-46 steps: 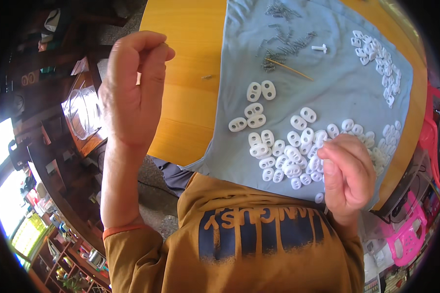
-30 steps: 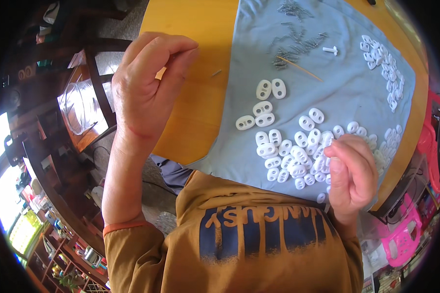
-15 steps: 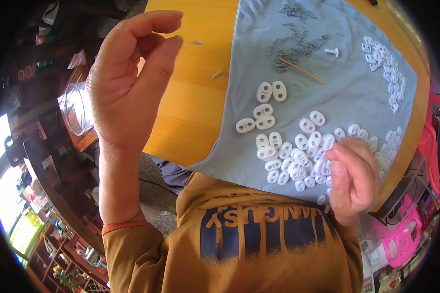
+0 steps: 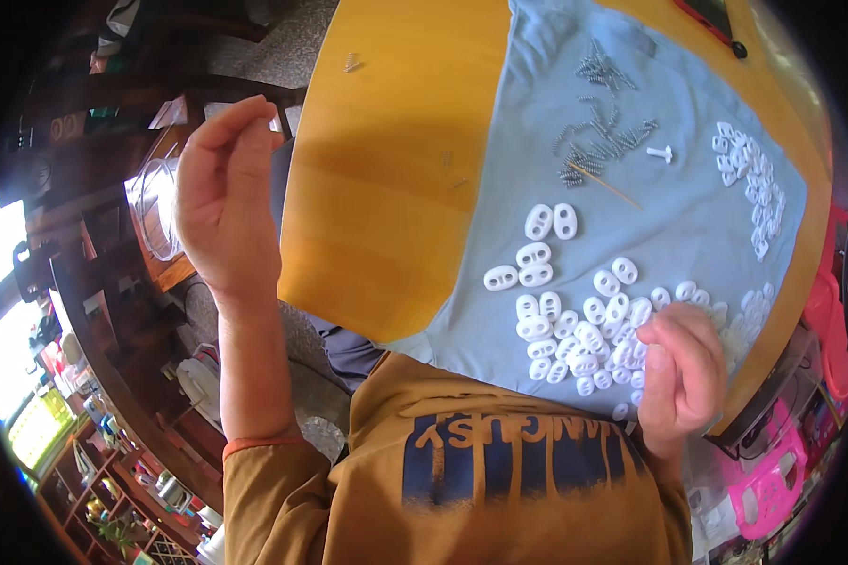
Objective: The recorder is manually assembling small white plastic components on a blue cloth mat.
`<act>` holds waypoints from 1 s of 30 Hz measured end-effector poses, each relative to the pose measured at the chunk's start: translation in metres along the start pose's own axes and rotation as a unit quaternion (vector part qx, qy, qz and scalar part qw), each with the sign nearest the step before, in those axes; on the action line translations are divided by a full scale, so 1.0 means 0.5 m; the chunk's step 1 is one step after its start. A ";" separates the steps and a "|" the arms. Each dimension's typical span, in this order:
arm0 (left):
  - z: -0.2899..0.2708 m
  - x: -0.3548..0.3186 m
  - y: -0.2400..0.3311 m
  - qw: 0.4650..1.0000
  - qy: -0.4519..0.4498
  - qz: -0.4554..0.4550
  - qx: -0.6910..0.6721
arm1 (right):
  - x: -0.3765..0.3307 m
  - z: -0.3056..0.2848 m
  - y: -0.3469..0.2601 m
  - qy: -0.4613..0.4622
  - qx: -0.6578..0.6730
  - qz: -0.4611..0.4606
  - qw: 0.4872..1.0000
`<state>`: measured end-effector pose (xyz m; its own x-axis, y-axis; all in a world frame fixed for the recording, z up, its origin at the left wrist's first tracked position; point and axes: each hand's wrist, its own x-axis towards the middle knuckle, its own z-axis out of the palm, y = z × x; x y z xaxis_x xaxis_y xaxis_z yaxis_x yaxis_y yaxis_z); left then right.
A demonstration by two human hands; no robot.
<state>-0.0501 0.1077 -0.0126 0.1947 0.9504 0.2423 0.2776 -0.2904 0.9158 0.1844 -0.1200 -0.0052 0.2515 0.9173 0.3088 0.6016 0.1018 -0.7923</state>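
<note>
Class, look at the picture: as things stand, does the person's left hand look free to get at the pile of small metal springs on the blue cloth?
Probably yes. The left hand is raised off to the side of the table, and nothing stands between it and the metal springs lying open on the blue cloth. Whether its pinched fingers hold something small cannot be told.

A round wooden table point(image 4: 396, 169) with a warm yellow-orange top carries a pale blue cloth point(image 4: 688, 226) spread over its right part, the cloth's near corner hanging off the table's edge. On the cloth, a heap of small white two-holed plastic pieces point(image 4: 584, 330) lies at the near end, a second cluster of white pieces point(image 4: 749, 184) lies toward its right edge, and a scatter of small metal springs point(image 4: 598, 127) with a thin wooden stick point(image 4: 605, 185) lies at the far end. Left of the cloth, on bare wood, a single small metal bit point(image 4: 350, 62) lies near the table's far edge.
</note>
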 end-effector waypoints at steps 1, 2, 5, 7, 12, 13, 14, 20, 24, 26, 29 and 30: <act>-0.005 0.006 -0.005 1.000 -0.006 -0.010 0.006 | -0.002 0.000 0.000 -0.002 -0.008 0.008 1.000; -0.005 0.020 -0.017 1.000 -0.004 -0.011 0.004 | -0.004 0.000 -0.001 -0.004 -0.010 0.006 1.000; 0.003 0.062 -0.029 0.975 -0.093 0.049 0.194 | -0.003 0.001 -0.003 -0.005 -0.018 0.006 1.000; 0.019 0.080 -0.042 0.953 -0.132 0.164 0.219 | -0.005 0.002 -0.002 0.007 -0.020 0.017 1.000; 0.034 0.062 -0.040 0.918 -0.127 0.225 0.301 | -0.005 0.003 -0.001 0.006 -0.032 0.028 0.999; 0.036 0.059 -0.040 0.918 -0.128 0.225 0.301 | -0.005 0.003 0.000 0.007 -0.031 0.029 0.999; 0.037 0.056 -0.040 0.915 -0.128 0.228 0.306 | -0.006 0.004 0.001 0.007 -0.031 0.030 0.999; 0.036 0.053 -0.036 0.916 -0.132 0.227 0.304 | -0.004 0.003 0.004 0.011 -0.024 0.019 0.999; 0.037 0.062 -0.031 0.929 -0.126 0.207 0.280 | -0.003 0.003 0.003 0.010 -0.028 0.018 0.999; 0.042 0.068 -0.028 0.931 -0.126 0.204 0.275 | -0.005 0.004 0.003 0.011 -0.028 0.018 0.999; 0.045 0.082 -0.026 0.903 -0.133 0.243 0.329 | -0.003 0.002 0.001 0.010 -0.029 0.020 0.999; 0.046 0.087 -0.028 0.895 -0.139 0.258 0.337 | -0.003 0.002 0.001 0.011 -0.029 0.021 0.999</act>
<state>-0.0239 0.1506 -0.0223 0.6611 0.6339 0.4014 0.5699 -0.7722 0.2809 0.1835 -0.1210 -0.0069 0.2937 0.9119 0.2868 0.6324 0.0396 -0.7736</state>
